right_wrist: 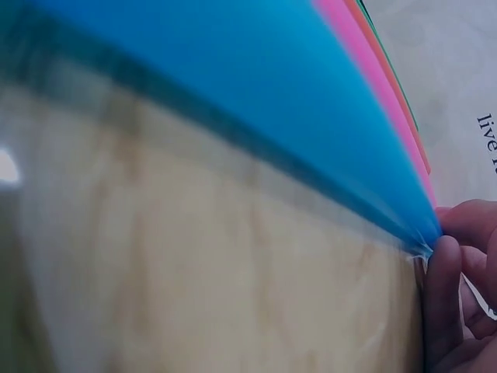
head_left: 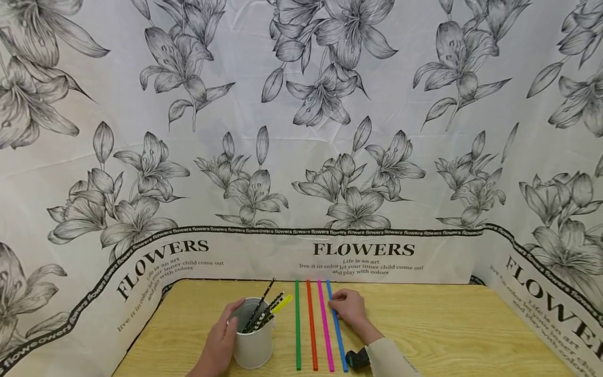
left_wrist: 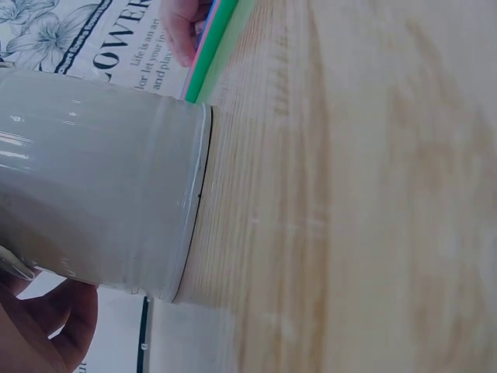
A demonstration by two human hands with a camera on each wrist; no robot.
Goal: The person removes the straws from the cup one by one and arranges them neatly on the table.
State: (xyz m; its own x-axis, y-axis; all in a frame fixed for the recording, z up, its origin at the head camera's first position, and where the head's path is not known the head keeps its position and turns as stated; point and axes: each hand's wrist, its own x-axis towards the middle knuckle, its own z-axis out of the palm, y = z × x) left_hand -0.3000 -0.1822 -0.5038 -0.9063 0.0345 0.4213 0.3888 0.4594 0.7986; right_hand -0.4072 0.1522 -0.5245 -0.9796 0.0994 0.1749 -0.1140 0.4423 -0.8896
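In the head view my left hand (head_left: 220,337) grips a white metal cup (head_left: 254,350) from its left side, thumb and fingers around the wall. The cup stands upright on the table, holding several black patterned pencils (head_left: 256,315) and a yellow-ended item (head_left: 283,302). Four long, thin plastic strips lie side by side right of it: green (head_left: 298,327), red (head_left: 312,327), pink (head_left: 325,330) and blue (head_left: 337,335). With thumb and fingers my right hand (head_left: 349,310) pinches the blue strip near its far end, also visible in the right wrist view (right_wrist: 458,264).
A wooden table (head_left: 447,324) carries everything. White cloth (head_left: 264,256) printed with flowers and lettering hangs behind it and along both sides. A small black device (head_left: 357,359) is at the right wrist, beside the blue strip's near end.
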